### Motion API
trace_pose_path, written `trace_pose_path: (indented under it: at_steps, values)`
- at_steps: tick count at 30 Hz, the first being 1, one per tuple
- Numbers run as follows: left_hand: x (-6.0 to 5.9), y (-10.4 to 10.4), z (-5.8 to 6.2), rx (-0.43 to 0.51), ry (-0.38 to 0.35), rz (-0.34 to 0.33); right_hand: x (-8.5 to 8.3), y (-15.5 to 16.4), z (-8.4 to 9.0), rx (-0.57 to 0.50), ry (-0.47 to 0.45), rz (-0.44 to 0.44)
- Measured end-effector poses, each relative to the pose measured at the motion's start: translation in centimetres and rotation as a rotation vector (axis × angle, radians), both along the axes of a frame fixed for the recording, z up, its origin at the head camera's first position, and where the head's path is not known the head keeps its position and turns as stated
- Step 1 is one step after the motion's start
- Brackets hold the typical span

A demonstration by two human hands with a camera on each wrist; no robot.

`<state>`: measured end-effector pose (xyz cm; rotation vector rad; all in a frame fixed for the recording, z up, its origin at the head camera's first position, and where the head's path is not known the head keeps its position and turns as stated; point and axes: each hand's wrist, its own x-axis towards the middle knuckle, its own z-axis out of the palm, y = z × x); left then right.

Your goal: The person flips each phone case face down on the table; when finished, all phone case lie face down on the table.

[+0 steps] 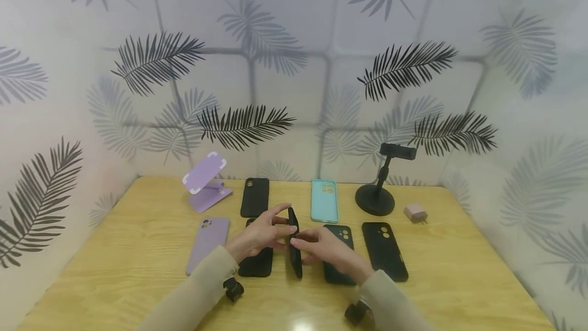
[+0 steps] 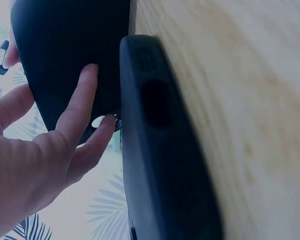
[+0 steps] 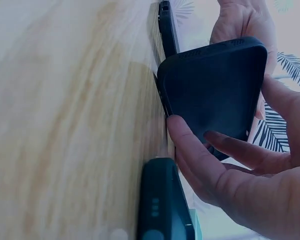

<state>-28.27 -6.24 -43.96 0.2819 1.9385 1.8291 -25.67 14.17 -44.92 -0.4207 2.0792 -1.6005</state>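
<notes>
Two bare hands, left hand (image 1: 259, 234) and right hand (image 1: 328, 250), no rings or gloves visible. Long beige fabric sleeves (image 1: 197, 290) covering both forearms down to the wrists. Small black wrist-mounted camera units (image 1: 233, 288) strapped beneath each cuff, rounded and dark, one per arm.

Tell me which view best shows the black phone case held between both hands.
The right wrist view: the black phone case shows its broad back, with the right hand and left hand on its edges. The head view shows it only edge-on, standing above the table. The left wrist view crops it behind fingers.
</notes>
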Motion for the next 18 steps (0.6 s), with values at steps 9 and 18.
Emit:
trace_pose_path:
  at_steps: [9,18]
  values:
    - [0.18,0.45,-0.37,-0.055,0.010,-0.010,-0.20,-0.05,-0.71,-0.103,-0.083,-0.060]
    - [0.23,0.87,-0.14,-0.117,0.006,-0.043,-0.19,-0.17,-0.40,-0.126,-0.111,-0.067]
